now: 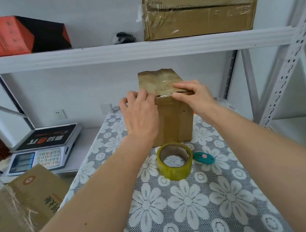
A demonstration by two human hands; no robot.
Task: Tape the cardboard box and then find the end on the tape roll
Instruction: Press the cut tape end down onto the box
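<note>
Both hands are up on the cardboard box point(174, 117), and neither is closed around anything: my left hand point(141, 115) lies flat and spread against the near-left top corner, fingers pressing along the edge, while my right hand point(191, 95) rests palm-down on the near-right top edge with its fingertips on the strip of clear tape point(164, 90) that runs over the top and down the front face. I read this as smoothing the strip down — a dark gap shows under the near flap beside the right fingers, so I judge the seal not quite finished. From there outward: the box stands upright on the lace-covered counter point(202, 204), and the tape roll point(174, 160) lies flat on that cloth, nearer to me than the box, just in front of its base and well below both hands. Its core opening faces up, so its axis is vertical and the outer wrap faces sideways all round. It sits roughly between my forearms, a touch closer to the left hand's line of retreat, though either could drop back to it. I cannot make out the free end on the roll from here. Just right of the roll lies a small teal cutter point(204, 156), almost touching it — worth avoiding on the reach.
</note>
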